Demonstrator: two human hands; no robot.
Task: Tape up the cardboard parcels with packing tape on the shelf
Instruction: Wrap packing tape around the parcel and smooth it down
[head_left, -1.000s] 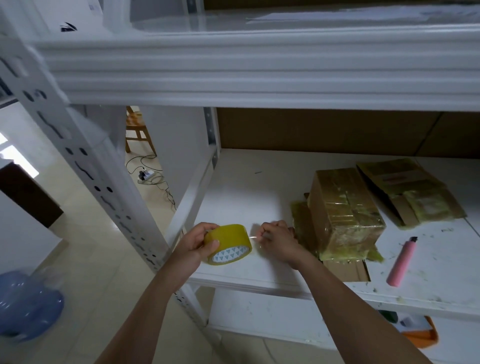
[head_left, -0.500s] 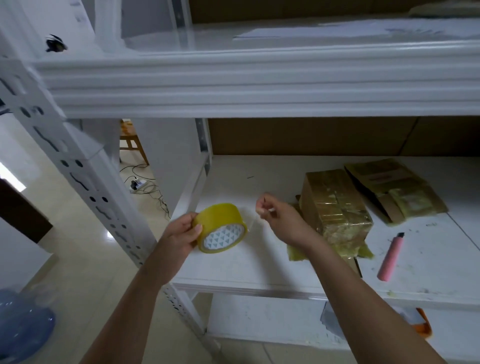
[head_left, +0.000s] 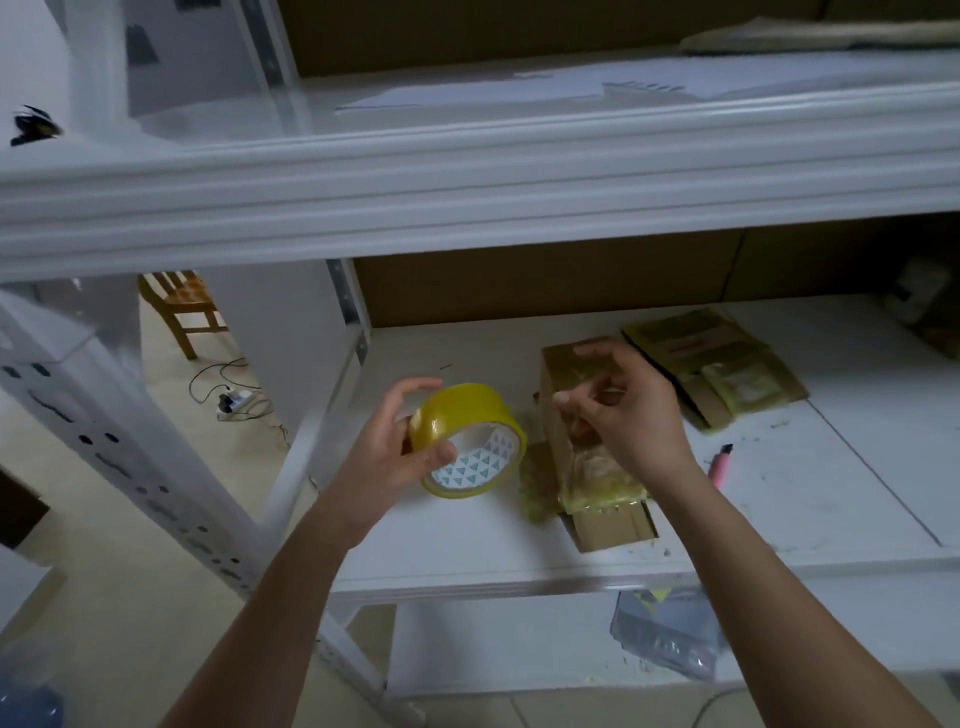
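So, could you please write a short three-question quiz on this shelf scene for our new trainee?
1. True or false: the tape roll lies flat on the shelf.
2. Which hand holds the tape roll: A) left hand B) right hand C) neither?
3. Fill in: the small object lying right of the wrapped parcel is coloured ____.

Key: 1 false, it is held up off the shelf; 2 A; 3 pink, the pink lighter.
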